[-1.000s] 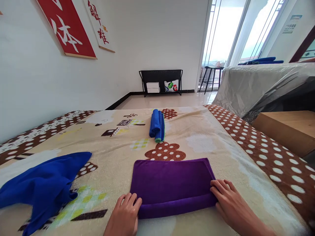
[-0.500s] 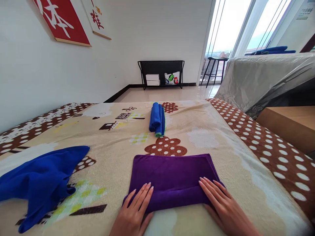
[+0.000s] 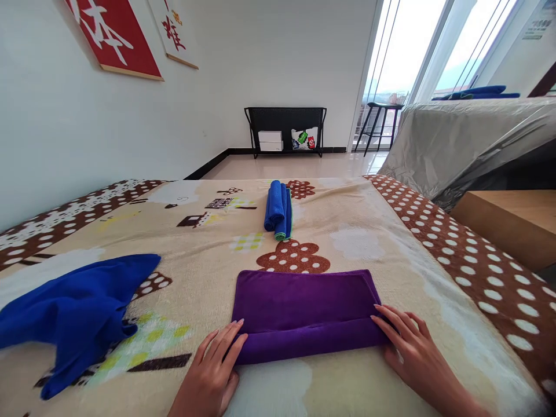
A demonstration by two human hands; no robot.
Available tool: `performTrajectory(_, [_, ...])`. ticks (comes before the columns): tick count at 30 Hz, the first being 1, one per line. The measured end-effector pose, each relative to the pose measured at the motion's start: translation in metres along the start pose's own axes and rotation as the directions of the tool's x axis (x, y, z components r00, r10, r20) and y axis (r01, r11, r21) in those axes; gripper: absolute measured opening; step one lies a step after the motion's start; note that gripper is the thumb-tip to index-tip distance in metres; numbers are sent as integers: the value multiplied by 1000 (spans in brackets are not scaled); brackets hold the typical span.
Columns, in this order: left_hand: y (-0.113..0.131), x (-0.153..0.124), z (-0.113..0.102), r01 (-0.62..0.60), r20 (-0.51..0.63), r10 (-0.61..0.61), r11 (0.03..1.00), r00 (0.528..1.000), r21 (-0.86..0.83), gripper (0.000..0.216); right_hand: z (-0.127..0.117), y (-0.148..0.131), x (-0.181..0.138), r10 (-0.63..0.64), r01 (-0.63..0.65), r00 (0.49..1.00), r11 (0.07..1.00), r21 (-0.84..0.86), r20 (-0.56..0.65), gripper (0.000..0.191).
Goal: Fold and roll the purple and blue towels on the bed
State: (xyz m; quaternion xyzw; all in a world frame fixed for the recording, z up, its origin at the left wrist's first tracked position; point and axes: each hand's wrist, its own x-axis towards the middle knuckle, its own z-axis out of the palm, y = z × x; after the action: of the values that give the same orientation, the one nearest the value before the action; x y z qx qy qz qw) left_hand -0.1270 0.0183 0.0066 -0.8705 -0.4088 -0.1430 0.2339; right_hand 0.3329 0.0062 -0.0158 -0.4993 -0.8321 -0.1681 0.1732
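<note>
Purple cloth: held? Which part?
Left hand and right hand touch the purple cloth at opposite ends of its folded near edge; actual grip can't be told.

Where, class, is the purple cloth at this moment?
In the head view, the purple cloth lies low, slightly right of centre, on the patterned blanket, between the left hand and right hand, nearer than the rolled blue cloths.

Bare, slim-fingered left hand (image 3: 212, 366) and right hand (image 3: 412, 348)
</note>
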Motion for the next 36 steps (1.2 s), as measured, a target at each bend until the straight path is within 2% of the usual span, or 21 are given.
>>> performTrajectory(6, [-1, 0, 4, 102, 22, -102, 994, 995, -36, 42, -5, 0, 17, 51, -61, 996, 987, 150, 71, 37])
performTrajectory(10, [-1, 0, -10, 144, 6, -144, 985, 989, -91, 39, -15, 3, 19, 43, -61, 995, 979, 196, 92, 39])
performTrajectory(14, [0, -2, -24, 189, 82, -177, 967, 981, -173, 35, -24, 1, 18, 11, -53, 985, 970, 239, 172, 36])
performTrajectory(16, [5, 0, -24, 214, 113, -201, 970, 973, -117, 33, -23, -7, 22, 44, -73, 990, 974, 213, 136, 35])
performTrajectory(19, [22, 20, -16, 227, 70, -226, 974, 972, -13, 38, -17, -33, 34, 89, -86, 996, 987, 138, -10, 44])
performTrajectory(21, [41, 42, -12, 144, 38, -142, 988, 989, -51, 50, -12, -56, 46, 30, -24, 999, 993, 117, -44, 52])
performTrajectory(23, [61, 64, -10, 4, 31, 0, 993, 1000, -119, 58, -9, -78, 57, -61, 64, 997, 992, 107, -36, 56])
performTrajectory(26, [79, 79, -6, -107, 40, 113, 986, 993, -130, 61, -5, -92, 63, -138, 141, 990, 986, 92, -41, 54])
performTrajectory(29, [75, 65, -2, -78, 16, 79, 992, 997, -97, 58, -3, -79, 51, -151, 154, 988, 983, 104, -39, 56])
performTrajectory(36, [26, 6, -3, -20, -2, 20, 998, 1000, -61, 51, 0, -21, 8, -90, 90, 996, 996, 22, 23, 61])
